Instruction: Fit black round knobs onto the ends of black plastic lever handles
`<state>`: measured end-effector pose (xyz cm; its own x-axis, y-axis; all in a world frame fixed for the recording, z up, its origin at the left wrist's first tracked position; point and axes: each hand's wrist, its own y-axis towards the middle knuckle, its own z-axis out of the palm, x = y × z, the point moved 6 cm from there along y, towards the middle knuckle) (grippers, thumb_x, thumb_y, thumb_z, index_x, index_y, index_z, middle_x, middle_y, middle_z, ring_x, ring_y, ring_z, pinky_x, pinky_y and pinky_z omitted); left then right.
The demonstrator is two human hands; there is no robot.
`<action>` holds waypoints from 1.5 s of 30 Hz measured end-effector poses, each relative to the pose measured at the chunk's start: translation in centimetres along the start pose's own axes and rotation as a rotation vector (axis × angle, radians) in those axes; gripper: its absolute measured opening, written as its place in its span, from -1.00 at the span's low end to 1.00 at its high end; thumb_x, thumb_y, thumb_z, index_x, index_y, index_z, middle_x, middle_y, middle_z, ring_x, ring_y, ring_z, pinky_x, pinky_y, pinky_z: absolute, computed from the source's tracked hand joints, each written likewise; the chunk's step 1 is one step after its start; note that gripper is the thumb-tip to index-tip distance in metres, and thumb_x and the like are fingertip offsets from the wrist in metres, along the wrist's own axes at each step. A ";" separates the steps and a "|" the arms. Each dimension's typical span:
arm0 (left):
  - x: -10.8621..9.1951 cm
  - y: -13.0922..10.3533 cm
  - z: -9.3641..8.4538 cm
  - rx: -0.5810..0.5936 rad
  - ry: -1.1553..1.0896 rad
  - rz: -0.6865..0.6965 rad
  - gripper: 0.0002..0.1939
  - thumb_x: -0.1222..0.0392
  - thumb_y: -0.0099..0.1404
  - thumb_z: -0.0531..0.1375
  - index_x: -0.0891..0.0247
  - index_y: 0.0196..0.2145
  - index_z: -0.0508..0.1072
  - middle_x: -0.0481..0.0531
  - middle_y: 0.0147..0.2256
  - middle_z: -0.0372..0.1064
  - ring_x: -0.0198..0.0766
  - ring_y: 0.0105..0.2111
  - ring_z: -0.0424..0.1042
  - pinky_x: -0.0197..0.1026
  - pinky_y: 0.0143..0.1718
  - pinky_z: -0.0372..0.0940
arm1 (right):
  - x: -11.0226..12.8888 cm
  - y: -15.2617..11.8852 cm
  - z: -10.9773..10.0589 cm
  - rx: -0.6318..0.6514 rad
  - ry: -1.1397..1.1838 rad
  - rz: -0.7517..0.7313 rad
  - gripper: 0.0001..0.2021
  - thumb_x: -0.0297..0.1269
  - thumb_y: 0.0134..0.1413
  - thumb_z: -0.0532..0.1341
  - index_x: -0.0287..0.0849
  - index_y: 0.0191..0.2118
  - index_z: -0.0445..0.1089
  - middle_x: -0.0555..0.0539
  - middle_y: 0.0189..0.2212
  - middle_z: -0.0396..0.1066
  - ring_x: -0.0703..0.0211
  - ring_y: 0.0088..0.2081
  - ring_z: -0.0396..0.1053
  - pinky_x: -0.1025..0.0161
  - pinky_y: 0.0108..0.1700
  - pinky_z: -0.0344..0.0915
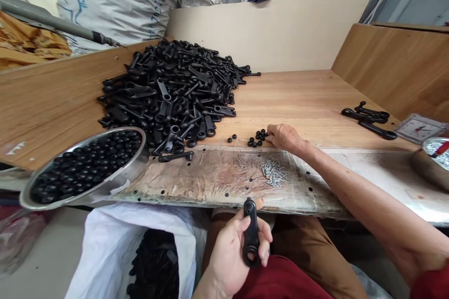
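Observation:
My left hand (pixel 233 252) is closed round a black plastic crank handle (pixel 251 236), held upright in front of the bench edge with its ring-shaped end down. On the bench, my right hand (pixel 283 137) reaches to a small cluster of round black knobs (pixel 258 138). Its fingers are pinched at the cluster's right edge on a knob, partly hidden by the fingertips. Two more knobs (pixel 232 138) lie a little to the left. Between my hands, a small heap of silver pins or screws (pixel 274 174) rests on the plastic-covered front strip.
A big pile of black crank handles (pixel 175 88) fills the left rear. A metal bowl (pixel 143 149) of black knobs overhangs the front left, above a white sack (pixel 101 238) holding black parts. At right are several loose handles (pixel 373 124), a clock (pixel 419 128) and another bowl (pixel 421 163).

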<state>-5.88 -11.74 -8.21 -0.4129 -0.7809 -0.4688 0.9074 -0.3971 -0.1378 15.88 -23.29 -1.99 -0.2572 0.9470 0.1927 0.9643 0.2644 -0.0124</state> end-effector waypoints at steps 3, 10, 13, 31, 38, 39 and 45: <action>0.2 -0.1 -0.1 -0.047 0.069 0.000 -0.70 0.14 0.18 0.22 0.28 -0.13 0.42 0.05 -0.51 0.38 -0.32 -0.62 0.34 -0.34 -0.62 0.27 | -0.2 -0.1 -0.2 0.026 0.096 -0.023 -0.92 -0.47 -0.01 0.14 -0.29 -0.37 0.37 -0.04 -0.48 0.32 0.25 -0.40 0.25 0.25 -0.30 0.18; -0.5 -0.1 0.6 -0.020 0.226 0.042 -0.66 0.12 0.14 0.28 0.24 -0.11 0.45 0.03 -0.54 0.35 -0.45 -0.71 0.23 -0.45 -0.68 0.07 | -0.6 -6.6 -1.3 0.135 0.668 -0.097 -0.76 -0.33 0.02 0.07 -0.29 -0.25 0.41 -0.08 -0.46 0.40 0.30 -0.49 0.33 0.37 -0.49 0.27; -1.2 0.3 1.4 -0.067 0.275 0.104 -0.62 0.10 0.15 0.28 0.18 -0.07 0.42 0.04 -0.50 0.35 -0.47 -0.68 0.20 -0.44 -0.65 0.03 | 0.1 -10.8 -1.0 0.169 1.294 -0.095 -0.72 -0.20 -0.02 0.15 -0.27 -0.21 0.38 -0.11 -0.43 0.41 0.30 -0.52 0.37 0.41 -0.58 0.30; -1.9 -2.0 3.9 -0.415 0.846 0.445 -0.44 -0.18 0.13 0.22 0.21 -0.01 0.39 0.08 -0.22 0.42 -0.22 -0.27 0.40 -0.31 -0.30 0.33 | 6.2 -18.8 1.5 0.351 2.151 -0.250 -0.84 -0.33 0.07 0.21 -0.33 -0.27 0.31 -0.11 -0.53 0.42 0.26 -0.54 0.42 0.47 -0.61 0.35; -2.9 -2.6 3.2 -0.405 1.194 0.553 -0.52 -0.12 0.30 0.06 0.14 0.09 0.27 -0.04 0.07 0.20 -0.21 0.08 0.18 -0.30 0.07 0.15 | 6.5 -19.7 1.6 0.243 2.066 -0.226 -0.82 -0.29 0.08 0.21 -0.31 -0.25 0.35 -0.07 -0.51 0.40 0.31 -0.52 0.40 0.46 -0.56 0.36; -2.9 -2.7 3.3 -0.396 1.225 0.576 -0.53 -0.10 0.31 0.05 0.15 0.09 0.26 -0.04 0.07 0.21 -0.22 0.07 0.21 -0.32 0.05 0.18 | 6.5 -19.7 1.6 0.235 2.061 -0.223 -0.83 -0.29 0.08 0.21 -0.31 -0.25 0.36 -0.06 -0.51 0.40 0.32 -0.53 0.39 0.46 -0.56 0.36; -3.1 -3.1 4.5 -0.332 1.362 0.719 -0.61 0.04 0.38 0.00 0.14 0.12 0.22 -0.05 -0.09 0.38 -0.35 -0.19 0.42 -0.45 -0.21 0.32 | 6.5 -19.6 2.4 0.201 2.032 -0.181 -0.84 -0.30 0.08 0.21 -0.27 -0.24 0.42 -0.04 -0.55 0.39 0.36 -0.57 0.36 0.47 -0.56 0.36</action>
<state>-7.76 -10.30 -2.40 0.3069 0.3236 -0.8951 0.9265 0.1136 0.3587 -4.86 -21.86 -2.84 0.2320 -0.5697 0.7884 0.8858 0.4587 0.0708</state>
